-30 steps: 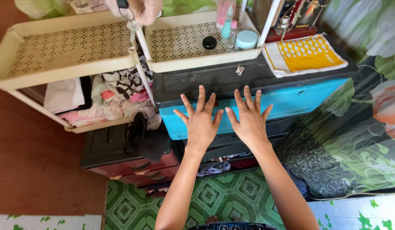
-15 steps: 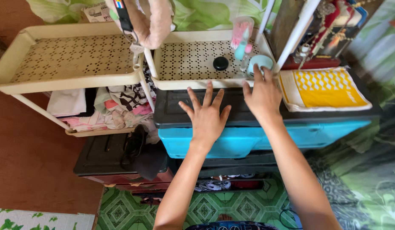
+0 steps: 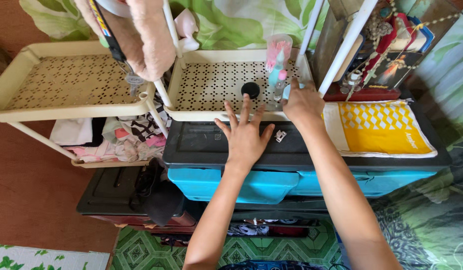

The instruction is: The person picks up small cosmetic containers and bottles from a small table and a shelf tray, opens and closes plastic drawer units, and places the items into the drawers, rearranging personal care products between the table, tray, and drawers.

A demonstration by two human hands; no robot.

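Note:
My left hand (image 3: 245,136) lies flat with fingers spread on the black lid (image 3: 201,145) of a blue storage box (image 3: 271,184). My right hand (image 3: 302,104) reaches over the rim of a cream perforated tray (image 3: 211,82) and curls around a light blue jar (image 3: 287,91), which it mostly hides. Just left of that hand stand a small pink-capped bottle (image 3: 280,84) and a black round cap (image 3: 250,89). A small white clip (image 3: 280,135) lies on the black lid between my hands.
A pink cup of brushes (image 3: 279,49) stands at the tray's back. A second cream tray (image 3: 66,82) is at left, with clothes (image 3: 121,139) on the shelf below. A yellow-and-white cloth (image 3: 376,127) covers the lid's right end. White rack poles (image 3: 347,45) rise beside the right hand.
My right hand left the black lid and moved up and right to the light blue jar in the tray. My left hand stayed spread on the lid. The view shifted closer.

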